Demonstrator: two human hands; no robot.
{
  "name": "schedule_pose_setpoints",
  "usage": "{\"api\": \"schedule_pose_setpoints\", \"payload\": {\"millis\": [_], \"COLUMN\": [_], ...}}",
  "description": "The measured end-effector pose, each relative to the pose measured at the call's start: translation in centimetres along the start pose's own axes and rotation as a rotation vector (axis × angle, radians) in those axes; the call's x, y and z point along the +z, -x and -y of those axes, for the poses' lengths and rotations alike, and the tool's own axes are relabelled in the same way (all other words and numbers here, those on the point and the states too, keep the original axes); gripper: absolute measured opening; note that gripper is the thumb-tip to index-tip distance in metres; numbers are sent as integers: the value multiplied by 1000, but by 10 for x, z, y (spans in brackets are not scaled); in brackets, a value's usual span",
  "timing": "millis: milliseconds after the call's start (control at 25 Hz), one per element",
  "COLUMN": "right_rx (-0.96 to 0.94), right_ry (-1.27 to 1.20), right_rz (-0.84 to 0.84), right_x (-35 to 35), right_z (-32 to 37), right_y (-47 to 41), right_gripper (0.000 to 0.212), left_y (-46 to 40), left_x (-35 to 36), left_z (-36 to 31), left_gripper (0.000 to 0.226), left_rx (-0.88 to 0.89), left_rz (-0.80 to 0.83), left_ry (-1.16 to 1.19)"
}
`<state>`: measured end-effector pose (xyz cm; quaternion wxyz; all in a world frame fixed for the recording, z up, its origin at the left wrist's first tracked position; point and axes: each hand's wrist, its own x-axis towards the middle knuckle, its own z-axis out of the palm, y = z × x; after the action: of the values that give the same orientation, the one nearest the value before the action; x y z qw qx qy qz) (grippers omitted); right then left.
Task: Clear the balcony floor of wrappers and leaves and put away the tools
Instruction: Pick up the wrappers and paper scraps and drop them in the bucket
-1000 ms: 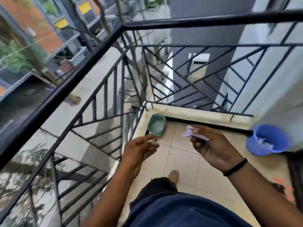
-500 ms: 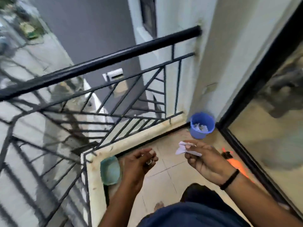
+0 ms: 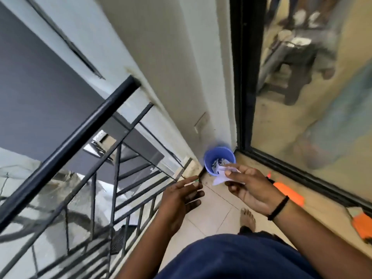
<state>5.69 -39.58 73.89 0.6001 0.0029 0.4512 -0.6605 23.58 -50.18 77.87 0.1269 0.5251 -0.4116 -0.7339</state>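
My right hand [image 3: 248, 186] pinches a crumpled white wrapper [image 3: 221, 174] just in front of a blue bucket [image 3: 219, 161]. The bucket stands in the floor corner by the wall and holds several scraps. My left hand [image 3: 181, 195] is stretched forward beside it, fingers mostly straight, with a small thin dark piece [image 3: 200, 176] and a bit of green at the fingertips. How it holds them is blurred.
A black metal railing [image 3: 80, 133] runs along the left. A glass door with a dark frame [image 3: 243, 97] closes the right side. An orange-handled tool [image 3: 287, 191] lies along the door track, another orange object [image 3: 362, 224] further right. My bare foot [image 3: 247, 217] is on the tiled floor.
The view has swung right from the railing corner and green dish toward the wall corner. Both hands have moved toward the blue bucket, the right still pinching the white wrapper.
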Motion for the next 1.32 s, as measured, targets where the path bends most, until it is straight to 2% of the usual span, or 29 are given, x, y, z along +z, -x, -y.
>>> {"api": "schedule_pose_setpoints", "payload": {"millis": [240,400,560,760,880,1000,1080,1240,1320], "right_rx": [-19,-47,-60,1,36,78,75,-22,-25], "right_ry": [-55,-122,-191,-142,-186,-144,-123,-123,-102], "right_rz": [-95,-265,-432,-523,-573,-593,-590,-502,-467], "right_x": [-43,-77,-113,-157,-182,-199,-205,-200,-193], "right_z": [33,8,-23,-68,-100,-120,-122,-106,-101], "right_y": [-81,-141,-228,-311,-336,-359,-376,-419,-447], "right_gripper": [23,25,29,31,36,36,33,23,21], "left_y": [-108,-199,-316,-466,-535,-565,-561,-530,-520], "left_x": [44,59,63,55,34,-2,-21,-24,-21], "left_z": [-11,31,72,101,128,171,199,228,236], "left_gripper": [34,18,10,12,12,10,18,12,9], "left_rx": [-166,-292,-312,-211,-296,-395,-416,-449,-475], "left_rz": [61,34,-37,-117,-67,-192,-246,-90,-67], "left_ry": [-108,-73,0,-2,3,-269,-394,-513,-524]}}
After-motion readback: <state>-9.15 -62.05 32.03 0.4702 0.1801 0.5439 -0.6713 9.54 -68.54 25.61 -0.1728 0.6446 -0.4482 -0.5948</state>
